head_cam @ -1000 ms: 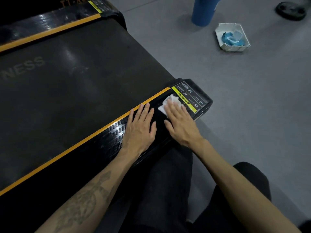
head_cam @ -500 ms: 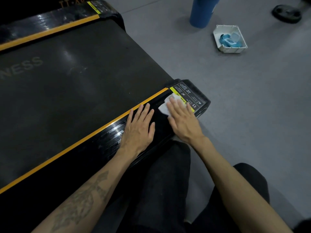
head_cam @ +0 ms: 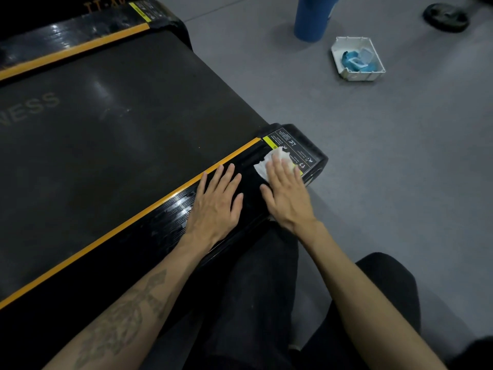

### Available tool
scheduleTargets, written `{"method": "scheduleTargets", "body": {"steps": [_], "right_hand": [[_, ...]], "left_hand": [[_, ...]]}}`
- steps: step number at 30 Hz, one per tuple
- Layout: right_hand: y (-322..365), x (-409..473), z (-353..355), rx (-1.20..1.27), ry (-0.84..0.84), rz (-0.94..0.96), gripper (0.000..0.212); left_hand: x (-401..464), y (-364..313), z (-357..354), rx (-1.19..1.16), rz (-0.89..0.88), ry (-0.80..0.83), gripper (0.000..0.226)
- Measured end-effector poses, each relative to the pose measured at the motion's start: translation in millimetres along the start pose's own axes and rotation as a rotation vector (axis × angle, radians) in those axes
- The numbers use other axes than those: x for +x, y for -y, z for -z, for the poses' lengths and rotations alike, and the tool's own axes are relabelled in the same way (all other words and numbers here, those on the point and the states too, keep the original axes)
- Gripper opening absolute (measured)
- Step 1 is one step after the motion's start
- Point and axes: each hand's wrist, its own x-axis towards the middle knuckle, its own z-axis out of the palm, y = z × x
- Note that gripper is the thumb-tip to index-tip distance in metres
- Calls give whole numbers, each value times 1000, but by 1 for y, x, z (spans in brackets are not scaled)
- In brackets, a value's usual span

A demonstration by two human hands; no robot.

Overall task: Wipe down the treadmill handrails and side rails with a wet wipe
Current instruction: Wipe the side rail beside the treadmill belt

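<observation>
— Crumpled white wet wipe point(head_cam: 269, 162)?
— Pinned flat under straight fingers of right hand point(head_cam: 286, 192), at far end of glossy black treadmill side rail with orange stripe point(head_cam: 165, 217), partly over yellow-and-black warning label point(head_cam: 293, 145).
— Left hand point(head_cam: 216, 202)?
— Spread flat on same rail, just beside right, apart from wipe.
— Elsewhere?
— White square tray point(head_cam: 357, 58) on grey floor, possibly with blue wipe pack.

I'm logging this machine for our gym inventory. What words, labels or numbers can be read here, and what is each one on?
"NESS": faded end of a longer word, cut off by the frame edge, on the treadmill belt.
"TT-X6", last character uncertain: orange letters on the far side rail.
Warning sticker on the near side rail, partly under the wet wipe: pictograms visible, print too small to read.
Far warning sticker: too small to read.
</observation>
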Motion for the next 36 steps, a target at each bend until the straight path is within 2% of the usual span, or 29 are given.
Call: {"method": "scheduleTargets", "body": {"steps": [4, 7, 10, 13, 15, 18, 21, 24, 26, 29, 32, 36], "right_hand": [[4, -19, -6, -17, 22, 146, 69], [-14, 0, 0, -66, -19, 69, 68], [-1, -2, -5, 19, -49, -45, 69], [18, -29, -11, 100, -26, 55, 67], [7, -33, -11, 58, -9, 118, 64], [-15, -12, -4, 26, -36, 29, 67], [-4, -18, -8, 58, -60, -48, 68], [15, -49, -20, 88, -35, 63, 63], [3, -47, -19, 35, -36, 116, 61], [-23, -21, -5, 9, -70, -1, 63], [-11, -23, -6, 98, -82, -106, 66], [3, -48, -17, 102, -58, 15, 62]], "left_hand": [[2, -1, -1, 15, 11, 21, 60], [3, -1, -3, 21, 26, 25, 59], [3, -1, -4, 27, 32, 37, 59], [6, -9, -3, 34, 64, 35, 59], [8, -17, -3, 50, 105, 32, 61], [10, -22, -3, 70, 130, 40, 61], [9, -23, -3, 65, 131, 40, 60], [10, -20, -3, 26, 129, 23, 59], [10, -20, -4, 9, 122, 7, 58], [11, -20, -4, -8, 110, 9, 59], [10, -20, -4, 8, 94, 22, 62], [12, -19, -6, 18, 97, 38, 63]]}}
